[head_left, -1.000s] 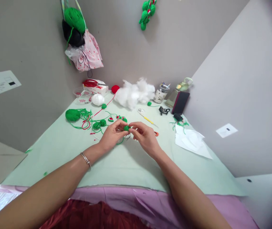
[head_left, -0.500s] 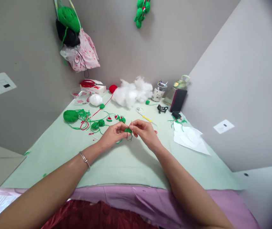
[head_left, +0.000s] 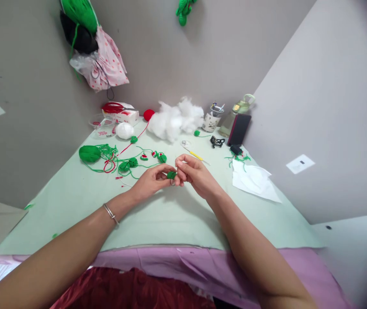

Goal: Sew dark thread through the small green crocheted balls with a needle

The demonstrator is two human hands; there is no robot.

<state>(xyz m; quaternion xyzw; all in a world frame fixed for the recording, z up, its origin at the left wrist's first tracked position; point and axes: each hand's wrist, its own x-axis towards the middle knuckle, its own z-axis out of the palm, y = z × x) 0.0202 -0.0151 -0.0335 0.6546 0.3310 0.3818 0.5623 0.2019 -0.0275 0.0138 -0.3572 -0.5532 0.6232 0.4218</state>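
Observation:
A small green crocheted piece point(head_left: 171, 174) sits between both of my hands, over the middle of the pale green table point(head_left: 157, 214). My left hand point(head_left: 153, 182) pinches it from the left with closed fingers; a metal bangle circles that wrist. Pressed against the piece from the right is my right hand point(head_left: 196, 175), its fingers pinched together on something too thin to name. A dark thread hangs just below the piece.
A green yarn ball point(head_left: 89, 153) with loose green and red strands and small crocheted bits point(head_left: 128, 164) lies left of the hands. White stuffing point(head_left: 177, 120), a cup of pens point(head_left: 211, 121), a bottle, a dark phone point(head_left: 239, 129), scissors point(head_left: 191, 152) and white paper point(head_left: 254, 182) lie behind and right.
The view has tilted down, so everything sits higher and further left in the picture. My hands have closed in tighter on the green piece, the right fingers lifting slightly.

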